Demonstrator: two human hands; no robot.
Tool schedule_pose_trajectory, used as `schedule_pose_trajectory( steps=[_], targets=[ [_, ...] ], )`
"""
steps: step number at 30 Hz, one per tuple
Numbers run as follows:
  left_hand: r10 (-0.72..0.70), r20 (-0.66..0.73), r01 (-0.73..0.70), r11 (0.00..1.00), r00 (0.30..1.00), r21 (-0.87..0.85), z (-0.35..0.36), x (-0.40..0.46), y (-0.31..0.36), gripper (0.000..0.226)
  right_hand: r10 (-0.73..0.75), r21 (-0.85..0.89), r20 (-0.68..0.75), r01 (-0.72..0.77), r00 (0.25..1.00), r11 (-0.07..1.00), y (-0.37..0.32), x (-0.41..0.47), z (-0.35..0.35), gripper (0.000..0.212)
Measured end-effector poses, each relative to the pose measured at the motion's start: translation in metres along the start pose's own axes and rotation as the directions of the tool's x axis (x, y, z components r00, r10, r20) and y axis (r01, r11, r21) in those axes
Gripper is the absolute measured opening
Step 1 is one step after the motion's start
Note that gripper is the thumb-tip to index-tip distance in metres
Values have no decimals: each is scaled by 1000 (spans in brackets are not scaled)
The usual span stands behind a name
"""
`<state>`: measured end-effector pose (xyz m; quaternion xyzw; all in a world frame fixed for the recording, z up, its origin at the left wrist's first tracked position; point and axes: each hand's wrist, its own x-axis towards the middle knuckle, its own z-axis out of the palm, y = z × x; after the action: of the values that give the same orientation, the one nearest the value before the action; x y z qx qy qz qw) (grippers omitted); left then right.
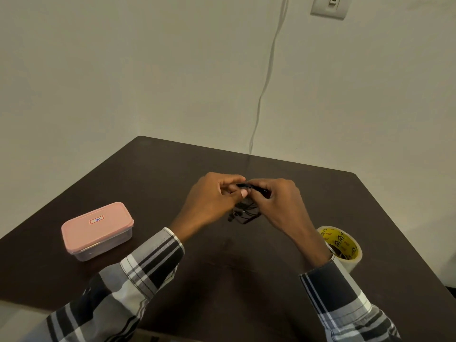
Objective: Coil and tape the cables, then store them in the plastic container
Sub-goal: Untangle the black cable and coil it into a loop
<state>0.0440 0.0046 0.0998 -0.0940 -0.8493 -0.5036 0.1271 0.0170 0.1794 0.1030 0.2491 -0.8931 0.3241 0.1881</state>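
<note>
Up above the middle of the counter (246,280), a thin black cable (249,186) is pinched between both hands, its gripped stretch running from 9 to 3 o'clock. Below that, the remainder hangs as a loose dark tangle down to the counter. The left hand (214,201) curls fingers and thumb onto one end; the right hand (281,203) closes its fingers round the other. At 8 o'clock, well apart, the box (97,230) sits lidded in pink, its long axis running 8 to 2. At 4 o'clock a tape roll (343,245) lies near the counter's right edge, partly behind the right wrist. Bare dark surface stretches between box and hands.
</note>
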Motion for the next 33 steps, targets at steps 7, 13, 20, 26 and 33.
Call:
schedule_pose_trajectory(
  steps=[7, 13, 20, 26, 33],
  targets=[
    [-60, 237, 78, 994, 970, -71, -16, 9, -6, 18, 65, 452, 216, -158, 974, 878, 3, 0, -15, 16],
    [-213, 304, 327, 856, 928, -399, -19, 0, -21, 30, 294, 682, 339, -448, 894, 578, 6, -7, -14, 16],
    [-352, 257, 419, 861, 900, -287, -4, -18, -43, 20, 488, 612, 470, -670, 735, 420, 25, -24, 13, 13],
    [-311, 89, 300, 947, 946, 116, 15, -29, -61, 7, 545, 441, 405, -679, 734, 587, 40, -42, 34, 21],
    [-223, 88, 163, 886, 971, 435, 24, -32, -71, 19, 501, 37, 257, -526, 827, 850, 52, -46, 52, 14]
  ],
)
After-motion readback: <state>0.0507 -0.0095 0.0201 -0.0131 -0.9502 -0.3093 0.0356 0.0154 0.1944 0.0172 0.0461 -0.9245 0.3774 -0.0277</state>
